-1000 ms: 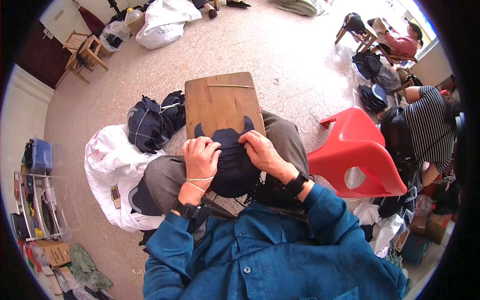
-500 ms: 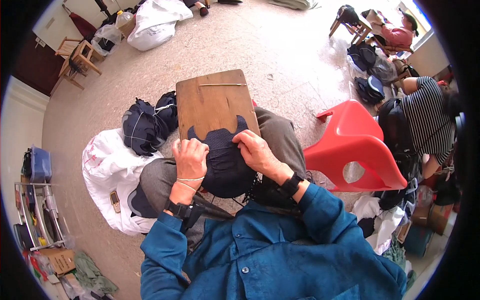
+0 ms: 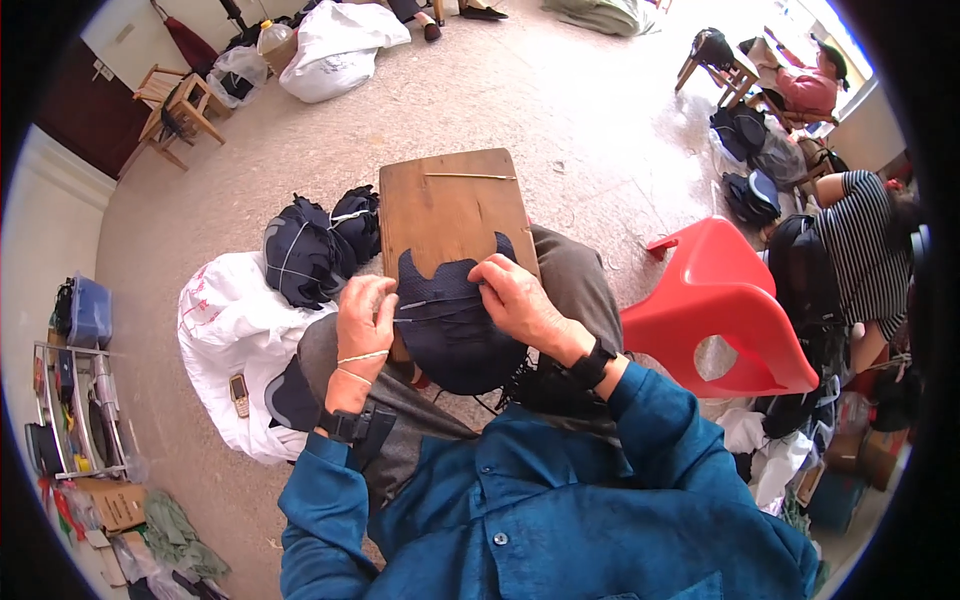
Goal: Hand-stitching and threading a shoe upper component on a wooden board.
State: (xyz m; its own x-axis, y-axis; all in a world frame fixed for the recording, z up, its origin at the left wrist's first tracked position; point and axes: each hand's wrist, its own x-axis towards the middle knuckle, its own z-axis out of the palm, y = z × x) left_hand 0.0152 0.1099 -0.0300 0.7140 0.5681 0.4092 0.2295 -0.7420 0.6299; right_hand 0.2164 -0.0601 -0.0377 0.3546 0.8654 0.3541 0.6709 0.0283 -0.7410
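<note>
A dark navy fabric shoe upper (image 3: 460,350) lies over my lap and the near end of a wooden board (image 3: 455,215). Its two horned tips point away from me, and a thin dark lace (image 3: 440,301) with pale ends crosses it. My right hand (image 3: 525,308) pinches the upper's right edge by the lace; exactly what its fingertips grip is partly hidden. Just off the left edge is my left hand (image 3: 362,318), fingers curled and thumb apart, close to the lace ends. A thin pale stick-like tool (image 3: 470,176) rests on the board's far end.
Tied bundles of dark uppers (image 3: 305,250) and a white sack (image 3: 225,335) with a phone (image 3: 239,396) on it lie to my left. At right stands a red plastic chair (image 3: 700,310), beside a person in a striped shirt (image 3: 865,250). Another person (image 3: 808,88) sits far right.
My left hand has come away from the upper's left edge and its fingers have parted; the lace ends now show beside it. My right hand keeps its pinch. The whole view has shifted slightly.
</note>
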